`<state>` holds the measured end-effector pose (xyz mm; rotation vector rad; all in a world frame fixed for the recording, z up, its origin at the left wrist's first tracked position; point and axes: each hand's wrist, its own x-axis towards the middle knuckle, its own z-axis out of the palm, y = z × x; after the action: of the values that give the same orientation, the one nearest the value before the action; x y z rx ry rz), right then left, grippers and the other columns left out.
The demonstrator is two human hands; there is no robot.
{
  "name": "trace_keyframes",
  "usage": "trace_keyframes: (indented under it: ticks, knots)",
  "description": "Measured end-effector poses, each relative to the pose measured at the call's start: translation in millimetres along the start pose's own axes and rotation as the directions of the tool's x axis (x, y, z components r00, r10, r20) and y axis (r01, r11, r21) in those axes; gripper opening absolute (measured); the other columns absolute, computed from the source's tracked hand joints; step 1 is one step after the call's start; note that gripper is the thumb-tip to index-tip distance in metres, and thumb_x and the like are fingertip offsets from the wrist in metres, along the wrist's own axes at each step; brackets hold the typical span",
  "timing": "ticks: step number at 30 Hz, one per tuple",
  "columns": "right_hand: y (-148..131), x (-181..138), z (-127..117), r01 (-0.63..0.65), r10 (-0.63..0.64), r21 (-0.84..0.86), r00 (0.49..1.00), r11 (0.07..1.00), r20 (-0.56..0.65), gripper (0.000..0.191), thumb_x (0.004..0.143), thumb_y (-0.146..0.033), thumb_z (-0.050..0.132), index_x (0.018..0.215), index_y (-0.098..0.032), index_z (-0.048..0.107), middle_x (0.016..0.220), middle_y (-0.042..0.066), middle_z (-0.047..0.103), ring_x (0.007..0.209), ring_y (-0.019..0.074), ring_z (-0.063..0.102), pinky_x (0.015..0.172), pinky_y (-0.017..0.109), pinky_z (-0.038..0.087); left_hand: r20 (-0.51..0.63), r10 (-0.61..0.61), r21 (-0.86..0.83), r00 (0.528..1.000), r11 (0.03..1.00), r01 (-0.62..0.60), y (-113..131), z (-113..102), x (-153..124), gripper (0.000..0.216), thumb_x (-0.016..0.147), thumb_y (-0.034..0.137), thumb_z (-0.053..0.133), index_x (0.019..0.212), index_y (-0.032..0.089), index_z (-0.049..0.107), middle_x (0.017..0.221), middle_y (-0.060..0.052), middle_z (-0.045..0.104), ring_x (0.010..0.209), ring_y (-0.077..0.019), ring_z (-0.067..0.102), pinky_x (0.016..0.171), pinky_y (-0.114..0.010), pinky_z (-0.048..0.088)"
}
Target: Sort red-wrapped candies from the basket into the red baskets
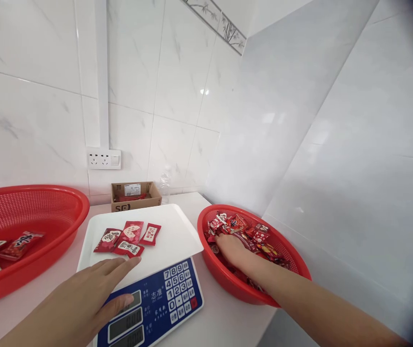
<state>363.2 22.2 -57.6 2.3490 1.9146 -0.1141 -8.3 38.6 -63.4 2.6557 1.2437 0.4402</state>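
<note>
My left hand (86,291) reaches over the near edge of a digital scale (155,299), palm down with fingers extended and the thumb apart. Its fingertips are close to several red and pink wrapped candies (129,248) lying on the scale's white tray (177,229); whether they touch is unclear. The thumb partly covers the top display. My right hand (231,249) is down inside a red plastic basket (228,282) on the right, among many small wrapped candies (260,233). Its fingertips are hidden by the wrappers, so any grip is out of sight.
A larger red basket (65,226) with a few wrapped packets (20,245) stands at the left. Behind the scale are a cardboard box (144,204) and a clear plastic bottle (165,180). The tiled wall carries a power socket (104,158). The table's right edge runs under the right basket.
</note>
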Motion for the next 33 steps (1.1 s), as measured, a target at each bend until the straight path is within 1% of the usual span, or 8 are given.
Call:
trace_keyframes:
  ticks: [10,14,17,20,24,27,30,33]
  knots:
    - [47,0,-31,-0.014,0.042,0.166,0.985,0.986,-0.166,0.027,0.094,-0.032,0.059,0.116,-0.017,0.061,0.118,0.008,0.063,0.1,0.0216,0.064,0.085,0.043,0.054,0.001,-0.005,-0.001,1.0,1.0,0.005,-5,4,1,0.048,0.091,0.052,0.048,0.138,0.039,0.052,0.137,0.0,0.061,0.126,-0.03,0.056,0.097,-0.042,0.053]
    - [55,-3,-41,0.03,0.042,0.315,0.975,0.949,-0.22,0.021,0.094,-0.032,0.059,0.107,-0.016,0.063,0.107,0.006,0.066,0.091,0.019,0.064,0.081,0.039,0.054,0.08,0.001,-0.015,0.997,1.0,0.001,-6,2,5,0.051,0.091,0.056,0.045,0.138,0.038,0.051,0.139,-0.001,0.06,0.127,-0.0316,0.055,0.098,-0.044,0.052]
    - [58,-7,-47,0.076,0.039,0.446,0.969,0.892,-0.244,0.008,0.089,-0.02,0.06,0.096,-0.016,0.061,0.091,0.002,0.064,0.08,0.0158,0.062,0.076,0.034,0.052,0.116,-0.019,-0.012,0.993,1.0,0.02,-4,2,6,0.052,0.091,0.056,0.043,0.14,0.039,0.048,0.141,0.0,0.058,0.129,-0.0316,0.053,0.1,-0.047,0.05]
    - [53,-12,-54,0.125,0.021,0.56,0.969,0.819,-0.247,0.019,0.077,-0.009,0.053,0.093,-0.018,0.057,0.082,-0.001,0.061,0.073,0.0141,0.059,0.071,0.029,0.05,0.091,-0.03,-0.006,0.995,0.999,0.031,-1,2,4,0.051,0.092,0.054,0.042,0.14,0.038,0.049,0.14,-0.001,0.058,0.129,-0.0315,0.053,0.102,-0.049,0.048]
    - [42,-21,-61,0.191,-0.038,0.642,0.969,0.742,-0.243,0.027,0.069,-0.012,0.048,0.095,-0.019,0.055,0.093,0.002,0.063,0.082,0.016,0.062,0.075,0.029,0.05,0.119,-0.037,-0.009,0.992,0.999,0.038,2,0,2,0.051,0.092,0.052,0.043,0.141,0.038,0.048,0.141,-0.001,0.058,0.13,-0.0307,0.052,0.105,-0.05,0.045]
    - [39,-24,-63,0.212,-0.096,0.649,0.973,0.731,-0.209,0.029,0.072,-0.016,0.049,0.1,-0.019,0.056,0.104,0.004,0.066,0.092,0.0177,0.064,0.082,0.031,0.05,0.084,-0.041,-0.011,0.996,0.999,0.042,5,-2,1,0.049,0.093,0.05,0.043,0.14,0.038,0.049,0.139,-0.001,0.059,0.129,-0.0301,0.054,0.105,-0.049,0.045]
    - [49,-20,-57,0.172,-0.107,0.596,0.984,0.784,-0.142,0.027,0.078,-0.021,0.054,0.104,-0.019,0.06,0.115,0.007,0.066,0.104,0.0225,0.063,0.094,0.037,0.048,0.075,-0.04,-0.02,0.996,0.999,0.042,7,-4,0,0.048,0.093,0.048,0.044,0.14,0.04,0.049,0.138,0.0,0.06,0.127,-0.0298,0.056,0.103,-0.049,0.047]
    - [65,-13,-43,0.067,-0.025,0.502,0.996,0.862,-0.09,0.039,0.08,-0.024,0.061,0.119,-0.017,0.059,0.136,0.015,0.056,0.124,0.0307,0.052,0.109,0.048,0.035,0.063,-0.031,-0.03,0.998,0.999,0.033,7,-3,-1,0.048,0.092,0.046,0.046,0.14,0.039,0.049,0.137,-0.001,0.061,0.125,-0.0299,0.058,0.101,-0.047,0.049]
